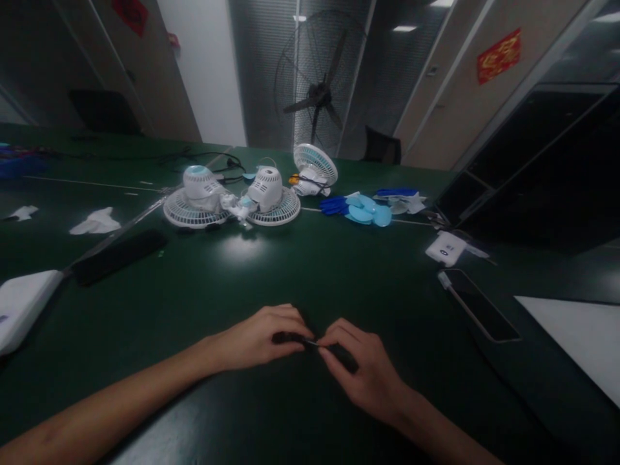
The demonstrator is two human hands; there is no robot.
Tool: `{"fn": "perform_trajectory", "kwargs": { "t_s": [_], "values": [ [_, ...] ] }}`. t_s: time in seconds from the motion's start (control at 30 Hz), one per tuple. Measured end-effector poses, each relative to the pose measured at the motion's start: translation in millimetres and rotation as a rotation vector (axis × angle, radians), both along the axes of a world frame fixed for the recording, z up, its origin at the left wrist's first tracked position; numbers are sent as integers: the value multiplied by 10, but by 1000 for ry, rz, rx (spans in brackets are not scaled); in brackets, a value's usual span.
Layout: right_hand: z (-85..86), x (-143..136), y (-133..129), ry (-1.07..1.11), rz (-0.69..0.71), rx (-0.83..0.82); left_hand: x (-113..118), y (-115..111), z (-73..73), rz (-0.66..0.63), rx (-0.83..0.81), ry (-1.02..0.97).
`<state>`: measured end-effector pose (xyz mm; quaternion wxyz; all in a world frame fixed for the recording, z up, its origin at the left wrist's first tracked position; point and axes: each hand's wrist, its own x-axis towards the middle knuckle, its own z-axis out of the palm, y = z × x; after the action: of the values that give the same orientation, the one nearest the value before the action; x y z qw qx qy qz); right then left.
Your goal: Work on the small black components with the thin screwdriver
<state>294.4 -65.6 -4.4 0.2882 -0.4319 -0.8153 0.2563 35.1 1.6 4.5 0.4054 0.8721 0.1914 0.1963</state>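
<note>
My left hand [264,336] is low over the green table, its fingers closed around a small dark piece [287,337]. Close beside it on the right, my right hand [371,371] pinches a slim dark object [345,357], part of which shows under the fingers. A thin, shiny metal bit [311,343] bridges the gap between the fingertips of both hands. Blur and the fingers hide the exact kind of these pieces, and whether they are joined I cannot tell.
Beyond the hands lie white desk fans [232,206] and another fan [314,169]. Blue gloves [334,205] and light-blue discs [368,210] sit to their right. A phone [479,303] is at right, a black case-like object [121,257] at left, and a white box [26,307] farther left.
</note>
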Motion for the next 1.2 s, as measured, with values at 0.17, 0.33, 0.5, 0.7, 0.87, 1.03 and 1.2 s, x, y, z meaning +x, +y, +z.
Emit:
{"fn": "perform_trajectory", "kwargs": {
  "t_s": [0.17,0.33,0.5,0.7,0.87,1.03,1.2],
  "values": [
    [71,-5,-13,-15,17,12,-14,-12,-70,11,76,-26],
    [120,21,-20,-6,20,-10,-58,-56,-60,-2,206,20],
    [96,84,-16,30,2,-53,-485,351,-6,216,258,110],
    [79,125,-22,70,14,-84,-1403,931,26,879,150,235],
    [121,90,-30,101,11,-88,-1897,1081,-3,1156,165,333],
    [100,103,-17,106,-9,-85,-1998,1189,-26,1229,-16,303],
    [45,125,-11,80,-8,-66,-1792,1119,47,1247,114,442]
  ]
}}
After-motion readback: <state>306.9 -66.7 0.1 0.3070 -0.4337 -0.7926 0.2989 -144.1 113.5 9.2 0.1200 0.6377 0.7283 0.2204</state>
